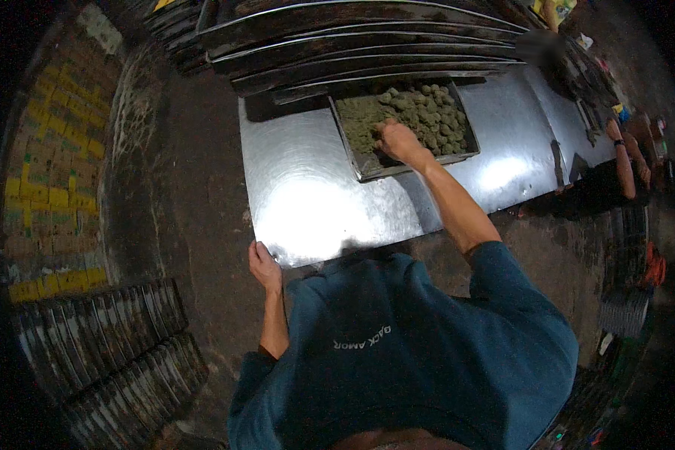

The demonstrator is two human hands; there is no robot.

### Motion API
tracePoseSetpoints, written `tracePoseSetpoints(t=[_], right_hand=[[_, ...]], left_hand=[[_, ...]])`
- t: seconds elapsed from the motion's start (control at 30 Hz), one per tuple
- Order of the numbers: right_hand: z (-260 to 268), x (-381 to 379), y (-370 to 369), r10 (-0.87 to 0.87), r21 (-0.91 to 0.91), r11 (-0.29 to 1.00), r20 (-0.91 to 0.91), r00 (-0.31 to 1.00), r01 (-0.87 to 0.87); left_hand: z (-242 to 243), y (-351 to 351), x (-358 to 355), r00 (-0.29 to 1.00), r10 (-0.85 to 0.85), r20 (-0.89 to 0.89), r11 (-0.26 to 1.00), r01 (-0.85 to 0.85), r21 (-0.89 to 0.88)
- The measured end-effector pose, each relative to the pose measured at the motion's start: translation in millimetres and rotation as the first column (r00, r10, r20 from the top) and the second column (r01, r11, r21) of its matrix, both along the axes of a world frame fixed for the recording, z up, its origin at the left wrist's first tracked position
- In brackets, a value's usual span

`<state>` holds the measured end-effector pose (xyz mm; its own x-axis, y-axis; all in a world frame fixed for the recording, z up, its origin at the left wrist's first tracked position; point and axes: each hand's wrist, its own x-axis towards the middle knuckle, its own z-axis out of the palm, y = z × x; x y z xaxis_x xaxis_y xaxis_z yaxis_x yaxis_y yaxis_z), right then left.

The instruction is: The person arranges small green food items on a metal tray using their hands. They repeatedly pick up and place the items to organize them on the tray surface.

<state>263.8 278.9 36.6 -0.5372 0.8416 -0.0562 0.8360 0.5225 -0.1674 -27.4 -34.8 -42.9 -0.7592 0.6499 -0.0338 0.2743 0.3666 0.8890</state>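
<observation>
A metal-topped table [292, 140] lies before me, bright with reflected light. On it sits a rectangular metal tray [371, 164] of greenish-brown, crumbly material [360, 115]. Rounded lumps [436, 121] of the same colour crowd the tray's right half; the left half looks loose and flat. Reaching over the near wall, my right hand [399, 142] touches the material with curled fingers. Whether anything is inside those fingers is hidden. At the near left corner of the table, my left hand [265, 267] grips the edge.
Long dark metal trays [360, 48] stand in overlapping rows along the table's far side. More dark trays [107, 332] are stacked on the floor at lower left. Boxes with yellow markings [56, 163] line the left. A co-worker's arm [624, 163] rests near the table's right end.
</observation>
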Motion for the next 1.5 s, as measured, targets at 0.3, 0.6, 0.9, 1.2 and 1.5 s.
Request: tracePoseSetpoints(t=[0.3, 0.6, 0.9, 1.2, 1.5], right_hand=[[-20, -5, 25, 0.059, -0.045, 0.997, -0.112, 0.992, -0.064], [0, -17, 2, -0.28, -0.337, 0.932, -0.43, 0.858, 0.135], [8, -9, -5, -0.422, -0.41, 0.881, -0.455, 0.784, 0.236], [-4, -5, -1, -0.166, -0.233, 0.968, -0.294, 0.941, 0.097], [6, -9, -12, -0.315, -0.184, 0.945, -0.298, 0.901, 0.27]], left_hand=[[-1, 2, 0, 0.999, 0.03, 0.023, 0.999, -0.029, -0.041], [-23, -7, -7, 0.999, -0.032, -0.032, 0.999, 0.032, 0.007], [-4, -1, -6, 0.998, -0.049, 0.041, 0.986, 0.055, -0.159], [-11, -6, -6, 1.0, -0.023, -0.01, 0.994, 0.022, -0.109], [-10, -2, -4, 1.0, -0.001, 0.028, 0.998, 0.003, -0.058]])
